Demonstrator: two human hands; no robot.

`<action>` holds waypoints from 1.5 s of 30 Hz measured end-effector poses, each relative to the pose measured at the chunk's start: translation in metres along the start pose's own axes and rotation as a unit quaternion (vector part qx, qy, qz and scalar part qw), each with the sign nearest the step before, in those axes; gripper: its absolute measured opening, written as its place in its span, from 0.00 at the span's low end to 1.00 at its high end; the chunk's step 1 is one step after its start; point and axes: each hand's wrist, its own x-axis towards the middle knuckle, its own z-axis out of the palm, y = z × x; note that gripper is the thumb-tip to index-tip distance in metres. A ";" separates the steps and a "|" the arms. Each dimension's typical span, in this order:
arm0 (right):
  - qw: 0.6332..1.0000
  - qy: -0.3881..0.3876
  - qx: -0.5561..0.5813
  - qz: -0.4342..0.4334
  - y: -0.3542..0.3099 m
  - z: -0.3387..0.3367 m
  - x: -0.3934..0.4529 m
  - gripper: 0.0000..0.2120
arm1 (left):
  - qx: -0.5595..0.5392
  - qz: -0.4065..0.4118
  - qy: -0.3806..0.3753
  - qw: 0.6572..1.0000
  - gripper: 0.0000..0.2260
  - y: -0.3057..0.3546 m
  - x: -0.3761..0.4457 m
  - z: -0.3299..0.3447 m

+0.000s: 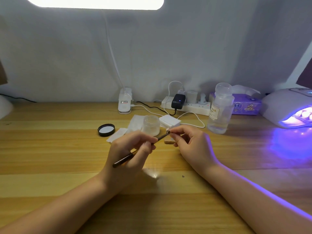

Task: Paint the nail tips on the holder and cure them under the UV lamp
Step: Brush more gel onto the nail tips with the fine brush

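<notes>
UV lamp (285, 107) — one, lit, well right of the grip. Jar (151, 124) — one, uncapped, just behind. Left hand (130, 149) pinches one brush (135, 153); right hand (190, 142) pinches one small holder (168, 132), nail tip too small to confirm. Risk: stray lamp light may cure gel on the bristles; a jolt may smear it.

One view only — a head-worn wide-angle camera looks forward and down over the counter (50, 149) from its near edge, close above it, reaching to the wall behind the far edge.
</notes>
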 end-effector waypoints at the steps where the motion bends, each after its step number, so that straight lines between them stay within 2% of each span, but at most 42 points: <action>1: 1.000 0.000 -0.002 -0.002 -0.001 0.000 0.000 0.07 | -0.001 -0.004 -0.001 1.000 0.11 0.000 0.000 0.000; 6: 1.000 0.003 -0.019 -0.009 -0.004 -0.001 -0.001 0.07 | 0.047 0.030 0.016 0.998 0.11 0.003 0.001 0.001; 11: 0.999 0.003 -0.041 -0.023 -0.007 -0.001 -0.002 0.08 | 0.108 0.060 -0.004 0.992 0.13 0.006 0.003 0.000; 16: 0.999 0.004 -0.047 -0.026 -0.007 -0.001 -0.001 0.08 | 0.092 0.051 -0.011 0.994 0.13 0.007 0.003 0.000; 24: 1.000 0.010 -0.016 -0.006 -0.003 0.000 0.000 0.06 | 0.052 0.031 0.036 0.998 0.11 0.003 0.003 0.001; 29: 1.000 0.003 0.012 -0.004 -0.004 0.000 -0.001 0.06 | 0.022 -0.019 0.018 0.999 0.14 0.002 0.002 0.001; 38: 0.999 -0.005 0.033 0.022 -0.004 -0.002 -0.001 0.07 | -0.038 -0.030 0.005 0.999 0.14 0.004 0.001 0.001; 45: 0.997 -0.016 0.065 0.030 -0.003 -0.001 -0.001 0.04 | -0.028 -0.033 0.050 0.998 0.12 0.003 0.003 0.002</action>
